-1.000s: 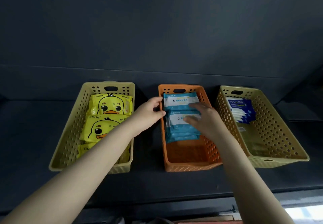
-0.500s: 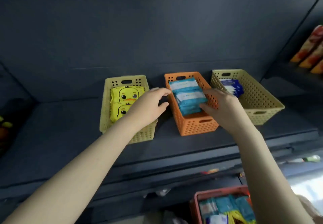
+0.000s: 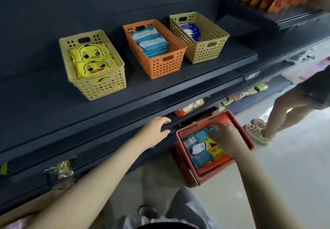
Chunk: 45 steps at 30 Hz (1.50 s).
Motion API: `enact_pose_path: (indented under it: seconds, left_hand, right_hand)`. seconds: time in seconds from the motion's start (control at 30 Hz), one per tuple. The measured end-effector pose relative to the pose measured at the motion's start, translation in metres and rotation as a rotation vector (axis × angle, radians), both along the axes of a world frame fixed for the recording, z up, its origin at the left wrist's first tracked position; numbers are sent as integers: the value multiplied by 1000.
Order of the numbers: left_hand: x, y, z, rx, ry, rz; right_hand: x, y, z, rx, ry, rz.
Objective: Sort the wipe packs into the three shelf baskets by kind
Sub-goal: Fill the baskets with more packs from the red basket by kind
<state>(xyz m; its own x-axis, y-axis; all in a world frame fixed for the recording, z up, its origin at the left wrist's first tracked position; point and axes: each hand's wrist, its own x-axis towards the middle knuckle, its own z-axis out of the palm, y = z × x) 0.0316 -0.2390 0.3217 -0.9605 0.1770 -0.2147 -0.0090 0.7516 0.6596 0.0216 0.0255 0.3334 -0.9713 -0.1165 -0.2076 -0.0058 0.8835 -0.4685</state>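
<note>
Landmark: we place everything from the orange perforated plastic basket (image 3: 166, 64), the middle of three on the dark shelf board (image 3: 223, 62).
Left hand: our left hand (image 3: 155, 130) is below and in front of that basket, fingers loosely curled against the shelf lip, holding no pack.
Right hand: our right hand (image 3: 225, 136) is lower and to the right, down in the red plastic crate (image 3: 214, 172). It is blurred, so we cannot tell whether it pinches anything.
Wipe packs: the mixed wipe packs (image 3: 200, 150) still to sort lie jumbled in that crate.
Sorted: teal-and-white packs (image 3: 151, 41) fill the orange basket. Yellow duck-print packs (image 3: 92, 61) sit in the pale yellow perforated basket (image 3: 103, 87) to its left, and dark blue packs (image 3: 191, 30) in the beige perforated basket (image 3: 205, 52) to its right.
Risk: in that jumble we could lift two packs at once, or the wrong kind.
Risk: the slick wrappers could slip on the way up to the shelf.
Surface: the shelf board is matte, flat and dark.
Room: a shop aisle with a pale floor (image 3: 294, 175), and another person's legs (image 3: 285, 111) stand well right of the basket.
</note>
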Motion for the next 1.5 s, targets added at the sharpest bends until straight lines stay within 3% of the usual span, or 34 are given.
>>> enact_pose_path:
  seconds: [0.23, 0.4, 0.63, 0.9, 1.07, 1.37, 1.5]
  left_hand:
    - [-7, 68, -57, 21, -202, 1]
    - [-21, 125, -102, 130, -363, 226]
    - [-67, 190, -198, 181, -515, 451]
    - [-156, 219, -343, 245, -734, 632]
    - [-190, 206, -425, 196, -823, 699]
    - [-194, 193, -481, 246, -935, 766]
    - [-196, 196, -487, 150, -899, 727]
  right_hand:
    - [2, 88, -52, -43, -175, -218]
    - [-48, 144, -97, -194, -246, -340]
    - [-141, 188, -208, -176, -391, -230]
    - [-211, 189, -373, -237, -473, -303]
    - [-244, 175, -456, -394, -448, -439]
    - [-271, 159, -508, -537, -412, -771]
    - [-273, 157, -521, -542, -397, -861]
